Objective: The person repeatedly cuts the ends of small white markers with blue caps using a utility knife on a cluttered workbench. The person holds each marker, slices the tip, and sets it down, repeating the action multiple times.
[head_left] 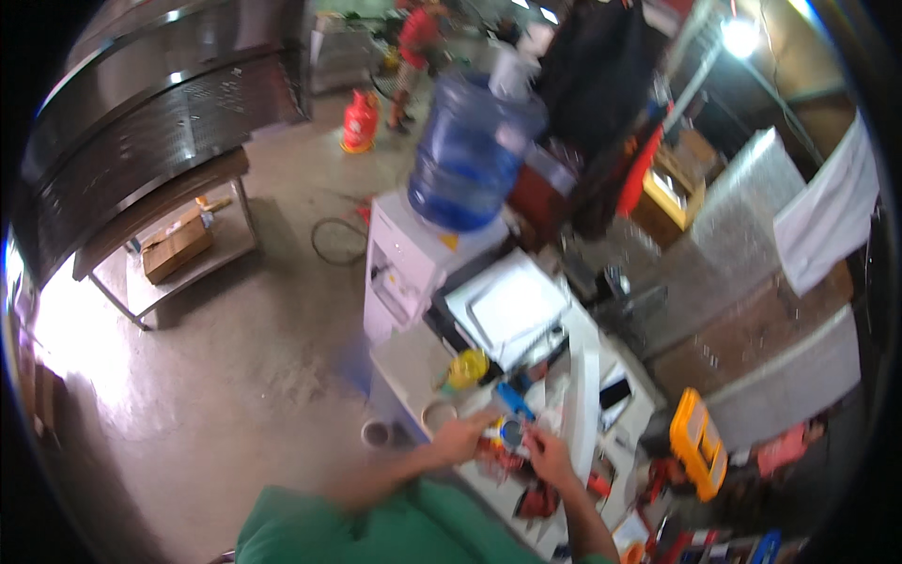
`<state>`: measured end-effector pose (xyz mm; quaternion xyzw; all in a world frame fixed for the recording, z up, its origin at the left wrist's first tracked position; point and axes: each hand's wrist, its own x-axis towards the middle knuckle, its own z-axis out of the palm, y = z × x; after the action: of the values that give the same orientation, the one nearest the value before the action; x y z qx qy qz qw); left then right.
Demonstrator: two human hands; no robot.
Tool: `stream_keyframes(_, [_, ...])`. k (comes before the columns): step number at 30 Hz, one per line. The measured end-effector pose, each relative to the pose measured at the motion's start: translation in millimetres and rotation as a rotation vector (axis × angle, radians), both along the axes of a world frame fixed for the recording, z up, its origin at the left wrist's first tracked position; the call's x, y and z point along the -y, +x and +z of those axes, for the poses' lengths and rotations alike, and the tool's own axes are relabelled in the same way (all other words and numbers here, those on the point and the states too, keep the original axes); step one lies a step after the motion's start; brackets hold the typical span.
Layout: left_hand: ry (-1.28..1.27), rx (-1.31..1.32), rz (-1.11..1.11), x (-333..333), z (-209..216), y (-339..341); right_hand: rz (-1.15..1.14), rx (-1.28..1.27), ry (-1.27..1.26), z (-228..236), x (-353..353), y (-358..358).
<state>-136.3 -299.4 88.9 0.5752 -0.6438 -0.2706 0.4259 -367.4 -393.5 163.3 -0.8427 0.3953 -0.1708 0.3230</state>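
Observation:
My left hand (458, 438) reaches in over the cluttered desk, its fingers closed at the near side of a small round thing (512, 432) with a dark face, a blue rim and some yellow and white beside it. From the other side my right hand (550, 455) has its fingertips pinched at the same thing's edge. Blur hides its exact kind. Just beyond it lies a blue tool-like object (515, 400). A yellow object (466, 369), perhaps a tape roll or bottle, stands farther left, with a cup-like round container (438, 415) nearer to me.
A water dispenser (399, 268) with a blue bottle (474, 155) stands beyond the desk. Bright papers (507, 305) and a phone (615, 392) lie on it. At right is a yellow tool case (698, 444). Far off, a red gas cylinder (359, 122) stands near a person (416, 47).

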Motion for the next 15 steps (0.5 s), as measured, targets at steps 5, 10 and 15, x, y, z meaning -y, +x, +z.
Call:
stream_keyframes(5, [0.056, -0.061, 0.064, 10, -40, -12, -0.407, 0.341, 0.389, -35, -16, -4])
stream_keyframes(10, [0.073, -0.376, 0.011, 15, -52, -14, -0.514, 0.807, 0.687, -49, -41, 16])
stream_keyframes(15, [-0.064, -0.283, 0.152, 14, -51, -14, -0.554, 0.891, 0.846, -44, -58, 30])
